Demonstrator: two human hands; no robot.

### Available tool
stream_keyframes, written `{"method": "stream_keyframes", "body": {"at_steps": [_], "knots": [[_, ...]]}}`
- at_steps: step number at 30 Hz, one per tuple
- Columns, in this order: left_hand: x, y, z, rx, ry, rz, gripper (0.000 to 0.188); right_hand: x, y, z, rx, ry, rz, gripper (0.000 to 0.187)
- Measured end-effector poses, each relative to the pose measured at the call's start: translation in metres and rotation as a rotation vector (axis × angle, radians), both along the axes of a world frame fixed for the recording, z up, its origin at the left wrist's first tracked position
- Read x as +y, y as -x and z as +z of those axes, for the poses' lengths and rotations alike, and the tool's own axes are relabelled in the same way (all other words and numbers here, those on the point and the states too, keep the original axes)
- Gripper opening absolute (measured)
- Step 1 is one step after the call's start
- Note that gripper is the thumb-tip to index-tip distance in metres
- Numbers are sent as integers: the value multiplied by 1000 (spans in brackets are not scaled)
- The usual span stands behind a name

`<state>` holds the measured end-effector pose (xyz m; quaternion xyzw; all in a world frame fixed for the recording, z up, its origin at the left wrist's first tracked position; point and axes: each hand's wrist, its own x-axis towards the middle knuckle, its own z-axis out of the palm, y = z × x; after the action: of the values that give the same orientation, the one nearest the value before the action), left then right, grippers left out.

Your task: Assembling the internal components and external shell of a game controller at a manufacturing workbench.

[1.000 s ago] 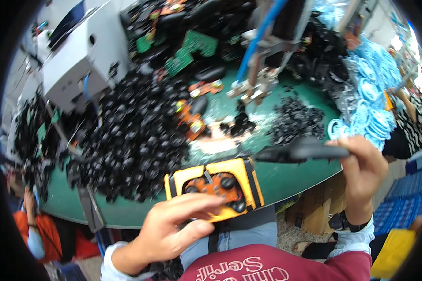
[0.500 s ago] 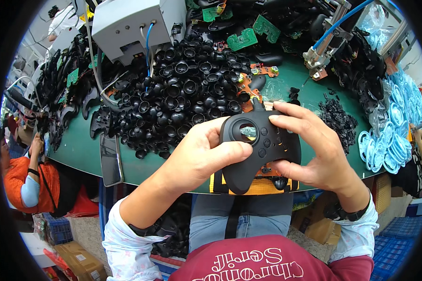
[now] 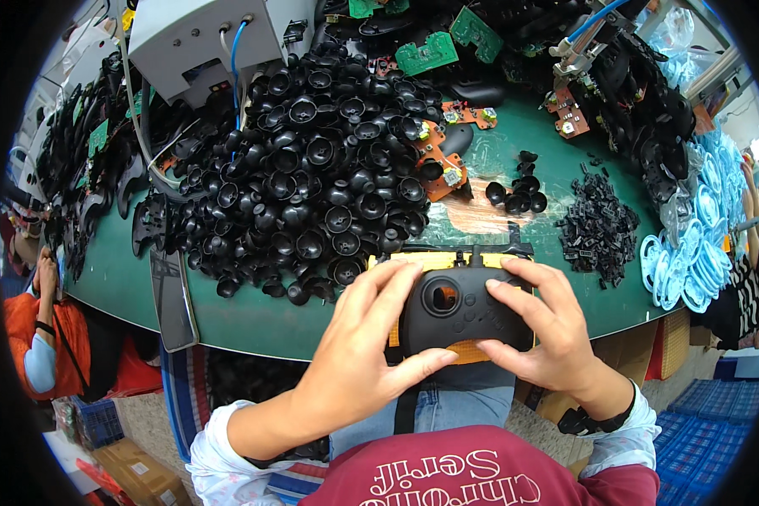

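Observation:
A black game controller shell lies face up over a yellow fixture at the table's near edge. Round holes and small buttons show on its face, and a short stub sticks up at its far side. My left hand grips the shell's left side, fingers at the far edge and thumb along the near edge. On the right side, my right hand holds it between fingers on top and a thumb at the near edge. The shell hides most of the fixture.
Black thumbstick caps are heaped left of centre; small black parts lie at the right. Orange circuit boards sit beyond the fixture. A grey machine stands far left, a phone near left. Light-blue rings pile up far right.
The controller shell has come down from a tilted hold to lie level over the yellow fixture. My left thumb has moved off its face to the near edge. The view has shifted slightly.

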<state>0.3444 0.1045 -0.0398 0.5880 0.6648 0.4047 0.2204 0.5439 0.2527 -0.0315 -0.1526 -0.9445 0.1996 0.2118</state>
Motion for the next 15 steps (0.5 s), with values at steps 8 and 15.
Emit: {"method": "stream_keyframes", "body": {"at_steps": [8, 15], "knots": [[10, -9, -14, 8, 105, 20, 67, 2, 4, -16, -61, 126, -6, 65], [16, -11, -9, -13, 136, 23, 69, 11, -4, -17, -77, 288, 43, 57]]}}
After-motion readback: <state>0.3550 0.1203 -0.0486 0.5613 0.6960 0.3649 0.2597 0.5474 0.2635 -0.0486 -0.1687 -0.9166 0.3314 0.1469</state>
